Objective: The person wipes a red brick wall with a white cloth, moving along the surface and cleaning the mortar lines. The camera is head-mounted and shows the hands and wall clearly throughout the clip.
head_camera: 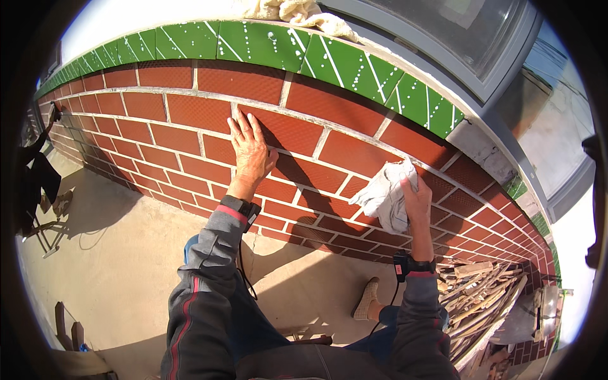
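Observation:
Before me stands a wall of red brick-like tiles (199,111) with pale joints. My left hand (250,149) rests on the tiles, palm towards the wall, with the fingertips by an upright joint and the thumb apart. A crumpled white cloth (389,197) is in my right hand (419,202), against the tiles farther to the right. Part of the cloth is hidden behind my thumb and fingers. Above the red tiles runs a band of green tiles (259,45) with white lines and dots.
A bunched cream cloth (289,12) lies on the ledge below a grey-framed window (427,28). Sticks and wood pieces (484,294) are heaped low on the right, beside a metal vessel (522,313). At far left, another person in dark clothes (40,175) is at the wall.

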Motion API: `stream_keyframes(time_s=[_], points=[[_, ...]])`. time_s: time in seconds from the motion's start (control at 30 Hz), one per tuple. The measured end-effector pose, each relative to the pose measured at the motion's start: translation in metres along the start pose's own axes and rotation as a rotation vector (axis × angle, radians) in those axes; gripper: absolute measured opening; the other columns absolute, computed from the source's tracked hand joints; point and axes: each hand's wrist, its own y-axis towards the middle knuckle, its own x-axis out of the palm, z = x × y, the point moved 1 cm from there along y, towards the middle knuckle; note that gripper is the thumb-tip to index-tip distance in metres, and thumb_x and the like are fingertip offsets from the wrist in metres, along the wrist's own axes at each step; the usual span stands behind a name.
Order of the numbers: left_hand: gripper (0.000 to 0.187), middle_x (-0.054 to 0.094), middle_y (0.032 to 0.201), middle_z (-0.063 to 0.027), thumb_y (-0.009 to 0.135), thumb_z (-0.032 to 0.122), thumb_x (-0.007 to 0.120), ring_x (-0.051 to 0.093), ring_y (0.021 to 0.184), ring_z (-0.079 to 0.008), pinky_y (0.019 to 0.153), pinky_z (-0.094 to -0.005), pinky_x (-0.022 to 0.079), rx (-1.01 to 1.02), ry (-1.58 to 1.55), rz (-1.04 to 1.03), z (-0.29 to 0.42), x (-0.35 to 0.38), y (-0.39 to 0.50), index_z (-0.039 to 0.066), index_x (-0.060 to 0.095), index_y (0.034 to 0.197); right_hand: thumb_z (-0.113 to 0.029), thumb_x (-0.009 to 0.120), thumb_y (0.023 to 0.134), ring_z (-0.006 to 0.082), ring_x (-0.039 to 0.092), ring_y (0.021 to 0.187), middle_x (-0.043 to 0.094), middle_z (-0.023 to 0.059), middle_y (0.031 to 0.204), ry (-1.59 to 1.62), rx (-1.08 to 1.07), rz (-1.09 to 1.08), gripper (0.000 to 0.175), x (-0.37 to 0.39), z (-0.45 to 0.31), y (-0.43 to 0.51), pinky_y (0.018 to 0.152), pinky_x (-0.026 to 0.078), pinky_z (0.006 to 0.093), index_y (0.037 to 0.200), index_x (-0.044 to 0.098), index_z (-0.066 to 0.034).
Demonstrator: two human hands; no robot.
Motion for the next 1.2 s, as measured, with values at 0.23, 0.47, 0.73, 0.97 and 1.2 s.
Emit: stream_keyframes(time_s=[0.23,0.47,0.73,0.97,1.2], points=[[0.048,0.049,0.137,-0.0212,0.085,0.018,0.064,0.045,0.130,-0.0377,0.103,-0.0474,0.039,0.262,-0.144,0.143,0.042,-0.049,0.002,-0.005,0.054,0.126,-0.022,0.060,0.097,0.0083,0.059,0.078,0.067,0.0028,0.081,0.416,0.054,-0.317,0.028,0.042,-0.057,-0.024,0.073,0.048,0.0277,0.100,0.067,0.0044],[0.076,0.055,0.132,-0.0141,0.093,0.054,0.060,0.051,0.123,-0.0208,0.103,-0.0334,0.042,-0.235,-1.692,-1.138,0.110,-0.051,-0.058,0.000,0.041,0.143,-0.026,0.060,0.098,0.0065,0.055,0.081,0.064,-0.0008,0.091,0.555,0.294,-0.575,0.030,0.068,-0.037,-0.038,0.074,0.046,0.0241,0.105,0.066,0.0019],[0.045,0.069,0.105,-0.0145,0.088,0.039,0.066,0.059,0.099,-0.0178,0.086,-0.0296,0.046,-0.176,-1.088,-1.437,0.113,-0.022,-0.075,-0.001,0.070,0.108,-0.018,0.061,0.096,0.0065,0.059,0.086,0.066,0.0013,0.099,0.688,0.604,-0.437,0.026,0.096,0.012,-0.058,0.077,0.048,0.0234,0.114,0.063,0.0013],[0.062,0.060,0.112,-0.0140,0.085,0.044,0.068,0.061,0.092,-0.0185,0.060,-0.0304,0.054,-0.174,-0.785,-1.513,0.084,0.008,-0.066,-0.001,0.056,0.128,0.000,0.056,0.090,0.0080,0.060,0.091,0.067,0.0028,0.101,0.642,0.238,-0.391,0.026,0.089,0.019,-0.050,0.084,0.048,0.0227,0.115,0.063,0.0048],[0.046,0.070,0.112,-0.0078,0.081,-0.014,0.046,0.063,0.101,-0.0174,0.091,-0.0300,0.051,-0.177,-1.295,-1.101,0.043,0.009,-0.053,0.006,0.069,0.116,0.004,0.056,0.083,0.0223,0.066,0.101,0.071,0.0141,0.105,0.628,-0.317,-0.728,0.017,0.088,0.001,-0.061,0.091,0.051,0.0329,0.095,0.068,0.0047]])
